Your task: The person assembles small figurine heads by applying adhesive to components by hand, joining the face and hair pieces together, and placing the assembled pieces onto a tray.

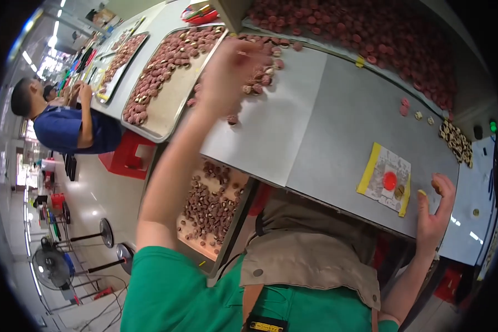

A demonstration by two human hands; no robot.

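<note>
My left hand (232,69), smeared by motion, is stretched over the far left of the table, above a pile of small round pinkish-brown pieces (258,82) with cream sides. Its fingers are too blurred to show whether they hold anything. At the right near edge of the table is my right hand (436,207), thumb and forefinger apart, with yellow on the thumb tip and brown on the fingertip. Nothing shows between them. Beside it lies a patterned sheet (379,169) edged with yellow tape, carrying a bright red disc (390,180) and a small brownish round piece (399,192).
A large tray (171,105) of similar pieces stands left; a lower tray (235,218) holds more. Red pieces (359,33) fill a back bin. Dark-and-cream pieces (456,143) are stacked right. A person in blue (72,127) works near a red stool (128,155).
</note>
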